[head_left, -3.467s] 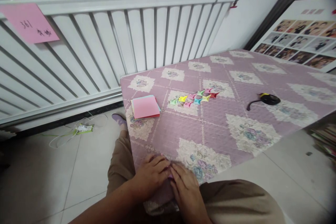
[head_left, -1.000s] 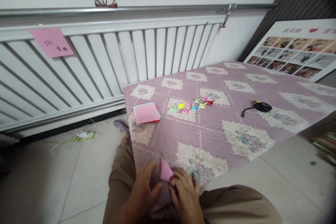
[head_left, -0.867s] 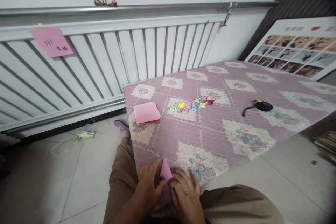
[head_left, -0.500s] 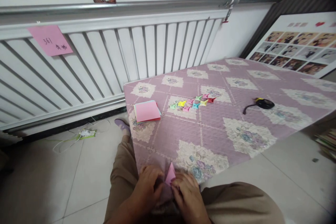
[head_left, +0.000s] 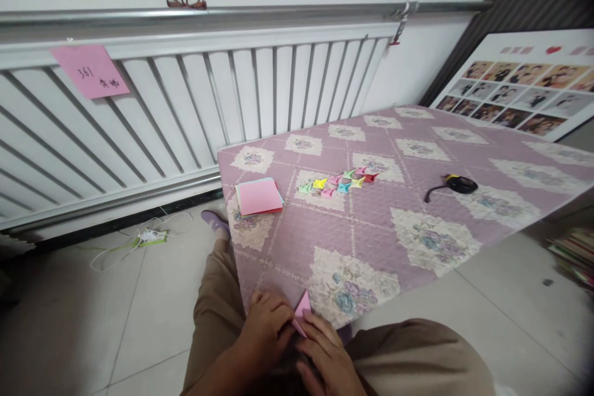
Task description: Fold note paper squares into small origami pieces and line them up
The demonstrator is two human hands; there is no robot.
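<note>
A small piece of folded pink paper [head_left: 303,307] lies at the near corner of the cloth-covered table, its pointed tip facing away from me. My left hand [head_left: 266,327] is curled at its left side, with fingertips on the lower left edge. From the right, my right hand [head_left: 327,349] holds the paper with its fingers pressed along the lower right edge. The paper's lower end is partly hidden by my fingers. Beyond my hands, to the left, sits a stack of square coloured paper [head_left: 260,196], pink on top. Right of it are several small folded paper pieces [head_left: 343,187] in mixed colours, set in rows.
A black object with a thin curved arm [head_left: 460,184] lies on the floral tablecloth [head_left: 371,223]. A white radiator [head_left: 278,86] runs behind the table. At the right leans a photo board [head_left: 524,83]. On the floor at left are a power strip [head_left: 152,237] and cables.
My right hand's fingers have shifted and now lie flatter along the folded paper. My left hand has moved slightly closer to it. The camera view has shifted a little.
</note>
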